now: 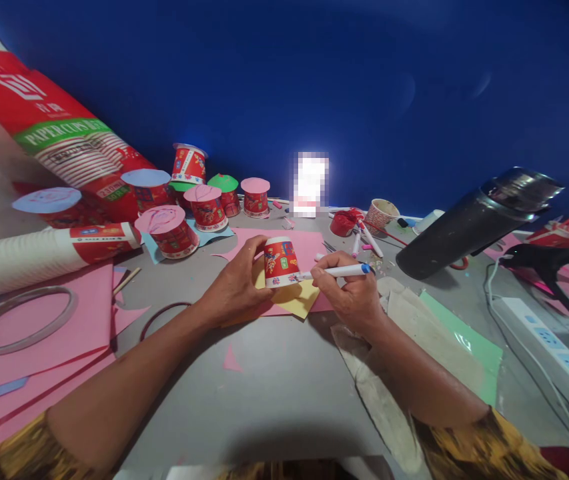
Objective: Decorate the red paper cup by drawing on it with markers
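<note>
My left hand [247,283] is closed around the side of a red printed paper cup [280,261], which sits upside down with its white rim low. In my right hand [347,290] is a white marker [341,271] with a blue end, gripped like a pen. Its tip meets the lower part of the cup near the rim; whether it touches cannot be made out for sure. Beneath the cup and hands lie a yellow paper piece [300,300] and a pink sheet [314,240].
Several decorated cups [168,230] with paper discs stand at the back left, near a stack of cups [49,257] and a tape ring [23,320]. On the right are a dark thermos [464,227], a cloth [424,327], a power strip [549,340] and a green sheet [464,340].
</note>
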A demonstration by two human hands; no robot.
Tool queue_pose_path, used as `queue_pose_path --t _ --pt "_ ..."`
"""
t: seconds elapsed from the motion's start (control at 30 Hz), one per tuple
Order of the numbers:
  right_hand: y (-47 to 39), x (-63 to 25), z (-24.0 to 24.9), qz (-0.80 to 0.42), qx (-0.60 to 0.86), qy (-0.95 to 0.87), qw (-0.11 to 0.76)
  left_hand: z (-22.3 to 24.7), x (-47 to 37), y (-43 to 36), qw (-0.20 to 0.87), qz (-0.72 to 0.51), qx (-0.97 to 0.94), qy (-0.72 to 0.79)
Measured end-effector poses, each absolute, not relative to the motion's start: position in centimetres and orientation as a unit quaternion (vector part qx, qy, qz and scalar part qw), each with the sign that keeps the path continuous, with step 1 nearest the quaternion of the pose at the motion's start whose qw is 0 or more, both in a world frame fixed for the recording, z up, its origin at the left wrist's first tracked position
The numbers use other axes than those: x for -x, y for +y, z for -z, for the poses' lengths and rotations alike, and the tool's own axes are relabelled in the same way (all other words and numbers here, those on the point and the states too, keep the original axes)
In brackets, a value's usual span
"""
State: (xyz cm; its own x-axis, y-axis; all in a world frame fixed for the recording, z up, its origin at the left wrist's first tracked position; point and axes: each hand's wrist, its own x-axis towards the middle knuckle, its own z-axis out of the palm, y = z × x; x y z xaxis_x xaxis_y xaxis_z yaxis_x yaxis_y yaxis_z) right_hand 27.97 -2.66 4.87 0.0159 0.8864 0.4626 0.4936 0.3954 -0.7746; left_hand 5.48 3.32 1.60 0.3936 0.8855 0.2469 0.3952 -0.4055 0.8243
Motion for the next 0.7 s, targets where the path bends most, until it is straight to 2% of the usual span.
queue_pose_path --t 0.7 --pt "-2.69 -28.07 -4.76 -0.199 0.504 -0.673 0.503 -2.13 -5.54 3.13 0.363 -0.347 -0.754 0.423"
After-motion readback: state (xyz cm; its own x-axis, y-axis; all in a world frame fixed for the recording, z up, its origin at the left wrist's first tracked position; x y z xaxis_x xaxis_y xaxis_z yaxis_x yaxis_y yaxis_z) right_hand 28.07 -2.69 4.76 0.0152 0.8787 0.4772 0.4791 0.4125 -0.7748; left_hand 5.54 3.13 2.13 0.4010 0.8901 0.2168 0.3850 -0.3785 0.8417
